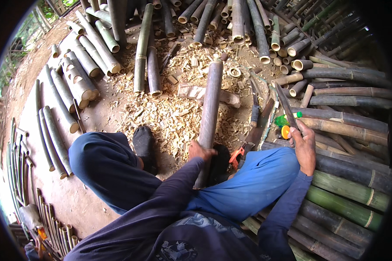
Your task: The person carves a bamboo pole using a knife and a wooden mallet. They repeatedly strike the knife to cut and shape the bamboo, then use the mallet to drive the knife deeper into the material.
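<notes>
A dark bamboo pole (pixel 212 100) stretches away from me between my knees, its far part resting across a rough wooden block (pixel 189 92). My left hand (pixel 200 151) is wrapped round the near part of the pole. Off to the right, above my knee, my right hand (pixel 305 145) is closed round a long, dark-bladed knife (pixel 285 102), its tip pointing away from me. The knife is apart from the pole. Its handle is mostly hidden in my fingers. Pale wood chips (pixel 161 117) cover the ground around the block.
By my right knee lie an orange-handled saw (pixel 236 157), a second knife with a wrapped handle (pixel 255 115), a green bottle (pixel 287 118) and an orange lid (pixel 285 132). Bamboo poles (pixel 344 209) are stacked to the right. More cut bamboo (pixel 89 61) lies at left and far ahead.
</notes>
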The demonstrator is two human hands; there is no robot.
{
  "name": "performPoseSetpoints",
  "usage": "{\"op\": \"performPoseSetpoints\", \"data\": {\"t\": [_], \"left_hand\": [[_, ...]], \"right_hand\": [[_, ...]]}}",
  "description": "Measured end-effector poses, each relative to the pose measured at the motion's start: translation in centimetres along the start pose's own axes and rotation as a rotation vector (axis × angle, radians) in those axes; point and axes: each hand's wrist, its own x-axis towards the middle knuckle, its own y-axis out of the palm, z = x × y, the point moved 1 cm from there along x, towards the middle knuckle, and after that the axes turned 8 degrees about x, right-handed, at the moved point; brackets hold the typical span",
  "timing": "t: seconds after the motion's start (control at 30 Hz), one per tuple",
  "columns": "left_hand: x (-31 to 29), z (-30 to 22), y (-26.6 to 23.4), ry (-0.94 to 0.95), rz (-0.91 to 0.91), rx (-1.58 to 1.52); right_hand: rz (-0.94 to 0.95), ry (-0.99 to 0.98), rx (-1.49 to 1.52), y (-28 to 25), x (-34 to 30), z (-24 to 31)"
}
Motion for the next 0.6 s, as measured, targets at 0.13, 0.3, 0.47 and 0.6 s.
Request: {"op": "performPoseSetpoints", "data": {"t": [0.13, 0.3, 0.47, 0.6], "left_hand": [[0.0, 1.9, -0.4, 0.086, 0.082, 0.089], [2.3, -5.8, -7.3, 0.161, 0.547, -0.914], [1.4, -8.6, -11.8, 0.147, 0.777, -1.336], [2.2, -8.1, -11.3, 0.139, 0.815, -1.447]], "right_hand": [[0.023, -0.033, 0.026, 0.2, -0.1, 0.1], [-0.022, -0.07, 0.054, -0.4, -1.4, 0.6], [-0.011, -0.086, 0.074, -0.2, -1.3, 0.0], [0.008, -0.071, 0.092, 0.3, -1.1, 0.5]]}}
